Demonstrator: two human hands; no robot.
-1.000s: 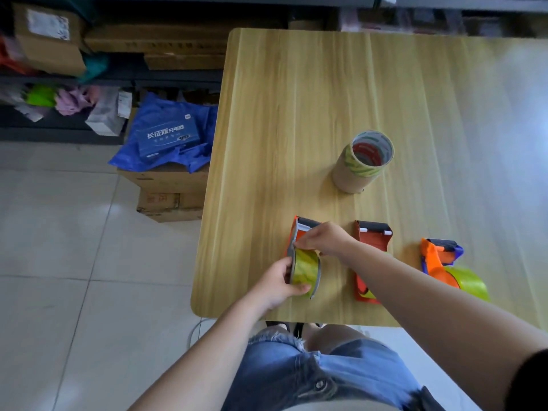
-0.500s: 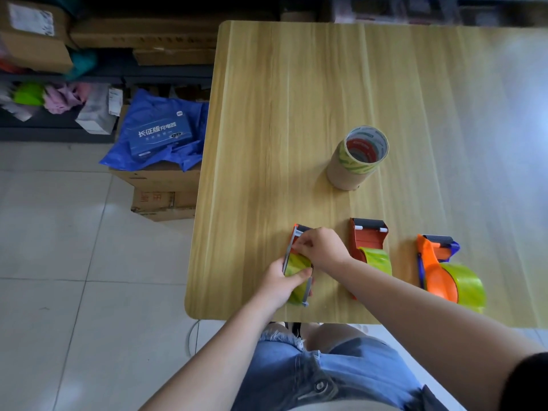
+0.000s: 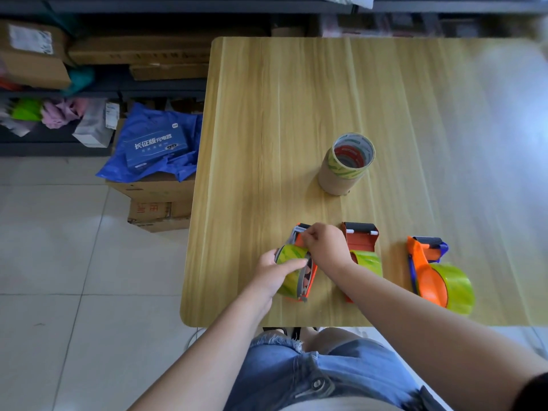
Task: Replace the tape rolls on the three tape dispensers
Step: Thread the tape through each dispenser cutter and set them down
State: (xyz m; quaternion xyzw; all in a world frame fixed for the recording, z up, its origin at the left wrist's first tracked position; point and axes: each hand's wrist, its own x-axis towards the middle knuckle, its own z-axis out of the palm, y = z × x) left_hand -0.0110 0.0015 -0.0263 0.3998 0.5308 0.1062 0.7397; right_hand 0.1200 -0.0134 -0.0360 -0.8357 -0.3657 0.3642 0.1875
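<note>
Three tape dispensers lie in a row near the front edge of the wooden table (image 3: 267, 114). The left dispenser (image 3: 308, 284) is orange-red and carries a yellow-green tape roll (image 3: 289, 253). My left hand (image 3: 274, 271) grips that roll and the dispenser body. My right hand (image 3: 324, 247) pinches the front end of the same dispenser near its cutter. The middle red dispenser (image 3: 360, 240) holds a green roll, partly hidden by my right forearm. The right orange and blue dispenser (image 3: 427, 268) has a green roll (image 3: 456, 287) on it.
A stack of brown cardboard tape cores (image 3: 345, 166) stands upright behind the dispensers. Left of the table lie cardboard boxes (image 3: 154, 200) and a blue bag with a blue box (image 3: 154, 146) on the tiled floor. Shelves with parcels run along the back.
The left dispenser has tilted more onto its side between my hands, and my right hand has shifted slightly toward its front end. The other two dispensers have not moved.
</note>
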